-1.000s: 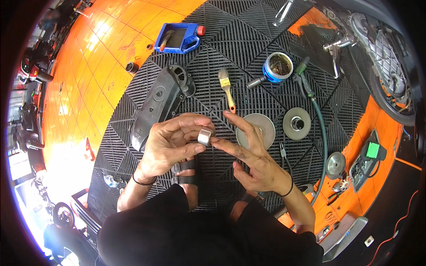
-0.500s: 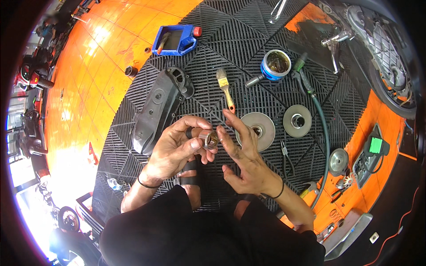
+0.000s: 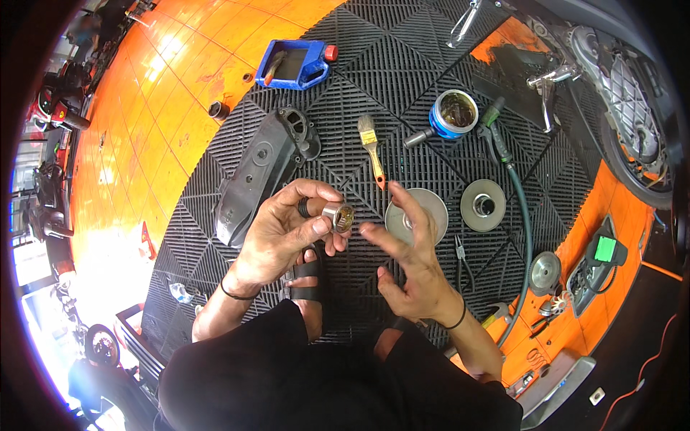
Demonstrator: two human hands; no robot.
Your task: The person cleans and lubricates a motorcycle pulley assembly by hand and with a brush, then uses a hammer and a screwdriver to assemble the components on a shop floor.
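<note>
My left hand (image 3: 273, 233) pinches a short metal needle bearing (image 3: 336, 214) between thumb and fingertips. Its open end faces right, and yellowish-brown grease shows inside. A small gap to the right of it, my right hand (image 3: 418, 269) is held with fingers apart and nothing in it; its fingertips look greasy. Below that hand lies a round metal pulley disc (image 3: 435, 215), partly covered by the fingers. A second metal disc (image 3: 471, 208) with a raised hub rests farther right. Beyond my hands lies a paintbrush (image 3: 371, 149) with an orange-tipped handle.
On the black slatted mat are a dark engine cover (image 3: 248, 179), a blue-and-white grease tub (image 3: 440, 128), a metal socket (image 3: 419, 138), an air gun (image 3: 494, 133) with a hose, pliers (image 3: 463, 264) and a cut-open blue jug (image 3: 310, 79). A motorcycle wheel (image 3: 624, 161) stands at right.
My right hand has drawn back to the right, away from the bearing's open end. My left hand keeps the bearing in nearly the same place. The whole view has shifted slightly.
</note>
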